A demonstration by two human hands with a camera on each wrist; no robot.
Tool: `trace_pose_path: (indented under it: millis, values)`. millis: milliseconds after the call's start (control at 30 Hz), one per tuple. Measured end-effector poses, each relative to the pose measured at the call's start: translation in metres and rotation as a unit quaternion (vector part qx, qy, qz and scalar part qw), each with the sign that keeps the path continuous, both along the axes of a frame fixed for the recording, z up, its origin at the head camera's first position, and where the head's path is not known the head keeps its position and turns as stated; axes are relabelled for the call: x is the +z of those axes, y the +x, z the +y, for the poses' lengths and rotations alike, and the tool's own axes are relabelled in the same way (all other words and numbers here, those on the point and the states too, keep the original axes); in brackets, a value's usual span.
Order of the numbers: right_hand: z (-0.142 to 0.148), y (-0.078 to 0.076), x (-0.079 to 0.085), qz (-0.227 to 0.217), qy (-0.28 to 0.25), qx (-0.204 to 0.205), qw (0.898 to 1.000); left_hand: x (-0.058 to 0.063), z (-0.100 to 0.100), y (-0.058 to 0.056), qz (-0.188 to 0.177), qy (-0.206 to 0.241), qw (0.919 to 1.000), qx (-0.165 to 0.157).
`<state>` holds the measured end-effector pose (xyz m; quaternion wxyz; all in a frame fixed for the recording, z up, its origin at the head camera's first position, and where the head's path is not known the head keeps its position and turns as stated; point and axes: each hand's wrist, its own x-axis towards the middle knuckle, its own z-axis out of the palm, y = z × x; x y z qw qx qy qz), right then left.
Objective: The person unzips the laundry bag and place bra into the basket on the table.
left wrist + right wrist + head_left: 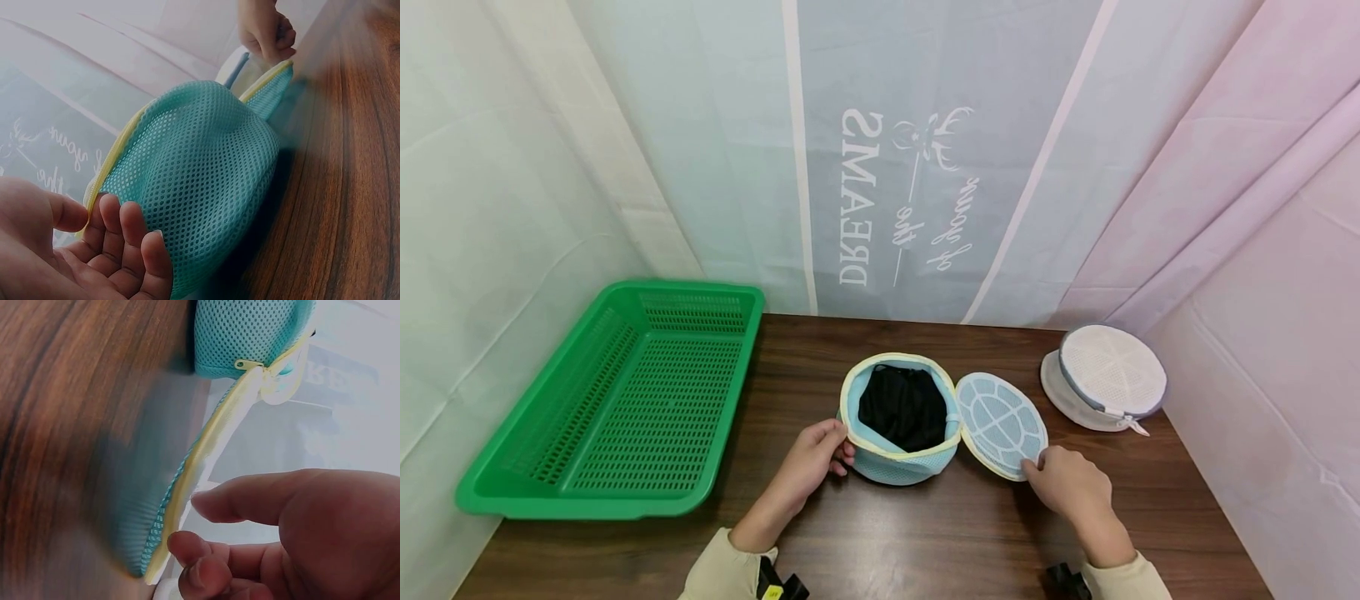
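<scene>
A light blue mesh laundry bag (pixel 895 468) with yellow trim stands unzipped on the wooden table, black fabric (pixel 902 408) bunched inside it. Its round lid (pixel 1002 423) is folded out to the right, tilted over the tabletop. My left hand (pixel 816 458) pinches the bag's yellow rim between thumb and fingers, as the left wrist view shows up close. At the lid's outer edge, my right hand (pixel 1071 487) pinches the trim with thumb and index finger. In the right wrist view a yellow zipper pull (pixel 248 364) hangs near where lid and bag join.
On the left side of the table is a green plastic basket (pixel 722 467) with slotted walls. A white round mesh bag (pixel 1108 375) with grey trim stands at the back right. Printed curtains (pixel 722 167) enclose the table at the back and sides.
</scene>
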<state>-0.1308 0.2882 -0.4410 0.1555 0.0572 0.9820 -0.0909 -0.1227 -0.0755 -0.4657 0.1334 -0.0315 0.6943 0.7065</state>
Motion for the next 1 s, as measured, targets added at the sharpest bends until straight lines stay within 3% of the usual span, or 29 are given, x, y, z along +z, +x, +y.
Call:
trace_pose_path:
  millis: [300,567,733,1000]
  values:
    - [-0.006,-0.001,0.006,0.073,-0.031,0.004,0.997,0.001,0.0,0.002,0.001,0.005,1.0,0.001]
    - [-0.029,-0.002,0.014,0.125,-0.069,0.015,0.99,0.002,-0.001,0.003,-0.001,0.008,1.0,0.005]
    - [-0.049,-0.002,0.011,0.126,-0.109,0.035,0.985,0.005,0.0,0.002,-0.002,0.009,1.0,0.004]
    - [-0.078,0.001,0.008,0.083,-0.177,0.044,0.98,0.008,0.002,0.002,-0.002,0.009,1.0,0.002]
